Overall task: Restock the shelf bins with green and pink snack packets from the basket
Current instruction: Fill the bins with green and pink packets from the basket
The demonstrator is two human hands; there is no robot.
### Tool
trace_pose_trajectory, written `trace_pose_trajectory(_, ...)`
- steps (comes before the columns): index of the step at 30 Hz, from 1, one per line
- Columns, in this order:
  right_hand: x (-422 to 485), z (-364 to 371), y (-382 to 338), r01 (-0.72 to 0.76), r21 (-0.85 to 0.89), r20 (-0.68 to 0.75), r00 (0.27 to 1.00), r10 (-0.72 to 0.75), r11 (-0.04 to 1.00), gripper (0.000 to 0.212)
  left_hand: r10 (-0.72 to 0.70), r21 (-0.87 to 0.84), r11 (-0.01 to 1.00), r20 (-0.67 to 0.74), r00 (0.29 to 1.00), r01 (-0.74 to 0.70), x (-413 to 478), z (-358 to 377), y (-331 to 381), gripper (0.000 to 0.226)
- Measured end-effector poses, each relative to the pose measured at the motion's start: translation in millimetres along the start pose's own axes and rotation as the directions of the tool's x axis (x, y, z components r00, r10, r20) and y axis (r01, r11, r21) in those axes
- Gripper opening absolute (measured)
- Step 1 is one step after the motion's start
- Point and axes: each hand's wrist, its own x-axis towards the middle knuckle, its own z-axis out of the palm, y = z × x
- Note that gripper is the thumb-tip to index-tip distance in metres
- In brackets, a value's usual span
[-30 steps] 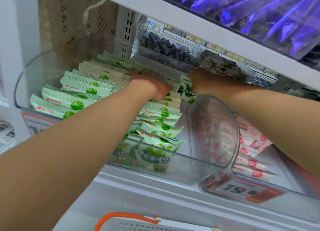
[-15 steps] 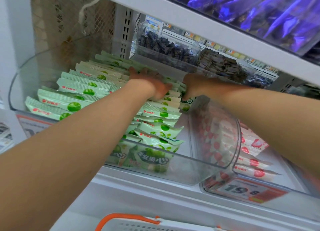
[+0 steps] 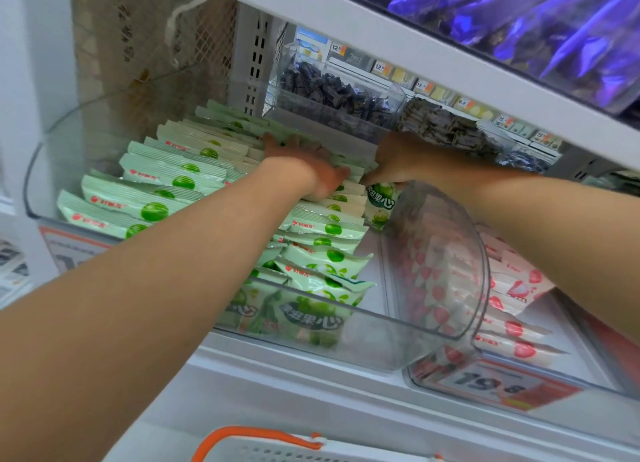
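**Green plastic snack packet (image 3: 381, 203) hangs below the fingers (image 3: 371, 180) of the right hand (image 3: 403, 158)**

These fingers pinch the packet's top edge. It hangs at 6 o'clock from them, with its long axis upright. At 9 o'clock the left hand (image 3: 304, 168), its fingers straight, presses the row of green packets (image 3: 325, 227) in the clear plastic bin (image 3: 367, 333).

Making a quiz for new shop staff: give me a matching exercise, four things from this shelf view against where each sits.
Things:
1 green packets
2 pink packets
3 purple packets
4 basket

Places:
A upper shelf
B bottom edge of view, below the bins
C left clear bin
D right clear bin

Pairs: 1-C, 2-D, 3-A, 4-B.
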Motion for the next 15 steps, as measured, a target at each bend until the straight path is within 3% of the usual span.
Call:
trace_pose_trajectory(3,-1,-9,2,-0.040,0.061,0.098,0.995,0.034,0.997,0.042,0.001,0.001,1.000,0.003,1.000,-0.001,2,1,-1,0.072)
trace_pose_trajectory(7,3,-2,8,0.013,-0.068,-0.042,0.999,-0.016,0.998,0.040,0.000,0.007,1.000,-0.002,1.000,0.000,2,1,-1,0.072)
trace_pose_trajectory(12,-1,-11,10,-0.029,0.016,0.043,0.999,0.028,0.999,0.039,0.001,-0.002,1.000,0.011,1.000,-0.001,1,0,0,0.072)
trace_pose_trajectory(15,2,-4,13,-0.040,0.004,-0.076,0.996,0.040,0.999,0.030,0.002,-0.001,1.000,0.005,1.000,-0.002,1,-1,0,0.073)
